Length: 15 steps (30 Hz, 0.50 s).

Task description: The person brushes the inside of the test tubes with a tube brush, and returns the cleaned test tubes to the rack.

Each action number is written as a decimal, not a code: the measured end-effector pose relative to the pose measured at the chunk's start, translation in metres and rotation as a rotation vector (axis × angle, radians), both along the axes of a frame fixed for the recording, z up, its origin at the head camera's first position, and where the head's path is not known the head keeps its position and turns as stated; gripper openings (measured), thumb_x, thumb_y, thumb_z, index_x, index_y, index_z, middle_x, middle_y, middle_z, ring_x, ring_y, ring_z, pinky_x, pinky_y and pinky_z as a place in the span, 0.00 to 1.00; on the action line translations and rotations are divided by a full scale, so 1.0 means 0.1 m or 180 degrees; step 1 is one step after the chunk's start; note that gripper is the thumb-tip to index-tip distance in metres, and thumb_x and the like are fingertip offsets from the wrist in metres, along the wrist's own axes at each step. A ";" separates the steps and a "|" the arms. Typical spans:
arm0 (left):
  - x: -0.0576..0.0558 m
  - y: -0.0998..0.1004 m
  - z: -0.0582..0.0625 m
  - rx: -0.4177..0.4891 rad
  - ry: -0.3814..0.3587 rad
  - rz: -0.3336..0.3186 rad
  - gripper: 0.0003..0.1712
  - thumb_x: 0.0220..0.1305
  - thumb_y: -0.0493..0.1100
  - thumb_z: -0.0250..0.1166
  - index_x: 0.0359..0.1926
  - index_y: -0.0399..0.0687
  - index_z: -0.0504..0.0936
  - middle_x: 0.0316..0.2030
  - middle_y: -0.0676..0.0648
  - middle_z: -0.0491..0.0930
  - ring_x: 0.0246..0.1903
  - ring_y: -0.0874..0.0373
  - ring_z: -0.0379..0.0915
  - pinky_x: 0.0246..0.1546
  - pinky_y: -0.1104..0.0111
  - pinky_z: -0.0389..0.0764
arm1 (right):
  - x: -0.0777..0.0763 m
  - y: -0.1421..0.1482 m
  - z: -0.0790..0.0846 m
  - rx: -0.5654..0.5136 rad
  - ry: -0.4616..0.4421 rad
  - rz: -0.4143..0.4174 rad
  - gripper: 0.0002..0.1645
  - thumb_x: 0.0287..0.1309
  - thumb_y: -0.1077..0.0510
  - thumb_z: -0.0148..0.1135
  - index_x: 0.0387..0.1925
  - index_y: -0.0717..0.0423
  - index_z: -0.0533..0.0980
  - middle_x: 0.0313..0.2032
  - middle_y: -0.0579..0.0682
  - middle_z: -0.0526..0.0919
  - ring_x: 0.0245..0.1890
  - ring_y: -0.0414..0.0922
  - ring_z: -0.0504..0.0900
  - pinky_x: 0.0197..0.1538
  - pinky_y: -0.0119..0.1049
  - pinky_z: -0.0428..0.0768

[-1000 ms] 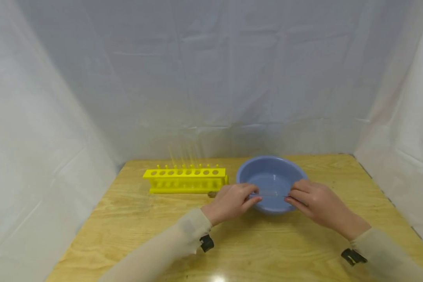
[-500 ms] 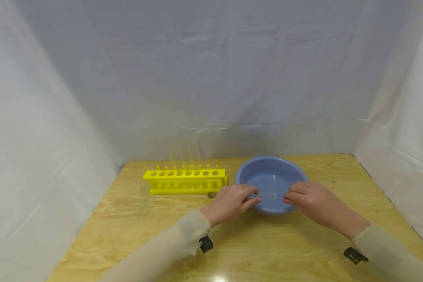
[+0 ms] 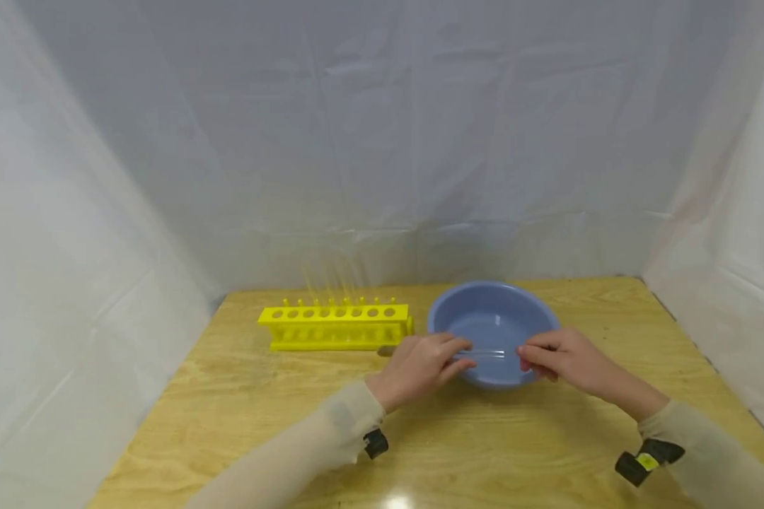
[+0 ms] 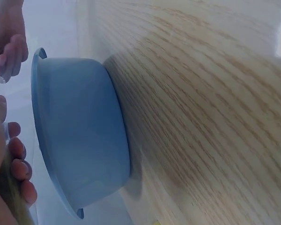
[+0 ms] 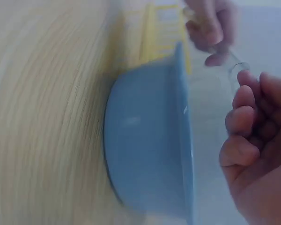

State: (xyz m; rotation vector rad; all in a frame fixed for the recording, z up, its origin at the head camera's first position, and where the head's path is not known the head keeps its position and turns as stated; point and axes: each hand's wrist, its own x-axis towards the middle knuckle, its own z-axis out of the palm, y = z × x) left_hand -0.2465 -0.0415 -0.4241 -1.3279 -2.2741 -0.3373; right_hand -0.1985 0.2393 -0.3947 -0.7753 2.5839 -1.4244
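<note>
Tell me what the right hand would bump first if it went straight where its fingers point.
From the right hand, probably the clear tube, which the left hand holds above the blue basin. The gap looks small, though depth is unclear.

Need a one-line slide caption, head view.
Left hand holding a clear tube over a blue basin, right hand near the tube's end; yellow rack left of the basin.
</note>
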 end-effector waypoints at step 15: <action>0.01 -0.03 0.06 0.0082 -0.0003 -0.0043 0.16 0.71 0.55 0.63 0.49 0.51 0.84 0.34 0.54 0.86 0.24 0.67 0.77 0.20 0.77 0.71 | 0.04 -0.14 0.07 -0.0603 -0.1055 -0.0442 0.26 0.74 0.45 0.54 0.30 0.64 0.78 0.17 0.45 0.71 0.14 0.38 0.62 0.19 0.38 0.65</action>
